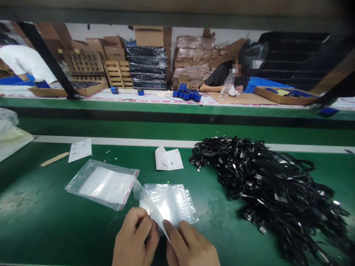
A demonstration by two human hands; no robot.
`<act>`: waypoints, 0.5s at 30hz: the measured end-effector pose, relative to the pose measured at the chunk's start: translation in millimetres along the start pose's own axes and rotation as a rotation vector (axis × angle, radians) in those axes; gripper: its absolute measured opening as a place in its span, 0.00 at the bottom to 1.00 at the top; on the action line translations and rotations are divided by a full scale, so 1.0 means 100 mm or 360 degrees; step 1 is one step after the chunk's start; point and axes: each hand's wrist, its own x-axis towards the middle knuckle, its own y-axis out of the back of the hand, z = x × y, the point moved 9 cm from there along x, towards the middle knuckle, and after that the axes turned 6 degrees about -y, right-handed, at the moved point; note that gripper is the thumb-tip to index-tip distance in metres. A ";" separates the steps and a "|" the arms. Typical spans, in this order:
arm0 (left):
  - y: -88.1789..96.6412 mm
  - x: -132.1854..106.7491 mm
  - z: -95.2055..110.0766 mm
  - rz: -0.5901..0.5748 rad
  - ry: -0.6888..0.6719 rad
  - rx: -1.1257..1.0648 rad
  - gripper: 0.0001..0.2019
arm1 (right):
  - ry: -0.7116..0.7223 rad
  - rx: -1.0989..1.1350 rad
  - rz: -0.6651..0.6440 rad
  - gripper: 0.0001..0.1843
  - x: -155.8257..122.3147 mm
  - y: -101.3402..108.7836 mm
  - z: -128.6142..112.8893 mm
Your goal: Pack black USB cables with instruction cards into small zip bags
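Both hands are down at 6 o'clock, close together. My left hand (135, 242) is curled, thumb and fingers pinching the near edge of a clear bag (149, 207). My right hand (191, 247) is curled too, with the forefinger stretched out along the same edge, so both are pinching the bag, not spread.

The bag is thin, glossy, floppy plastic. It's lifted on edge, so it looks like a narrow strip. Its long axis runs from my fingertips up towards 11 o'clock, and the far end points that way.

Right behind it, at 12 o'clock from my hands, there's a bag stack (174, 201) lying flat, see-through and shiny with ridged zip edges. At 10 o'clock are the red-strip bags (104, 184), a slanted frosted rectangle. Over at 2 o'clock is a big tangled heap of black cables (277, 192). Farther out at 12 are some white folded cards (168, 159), and at 10 to 11 there's a white sheet (80, 150) with a flat wooden stick (54, 159) beside it. Everything sits on a scuffed green belt (41, 221).
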 end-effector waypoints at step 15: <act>-0.13 -0.10 0.04 -0.0036 0.0019 -0.0102 0.08 | -0.0231 0.0377 -0.0358 0.12 0.08 -0.14 0.13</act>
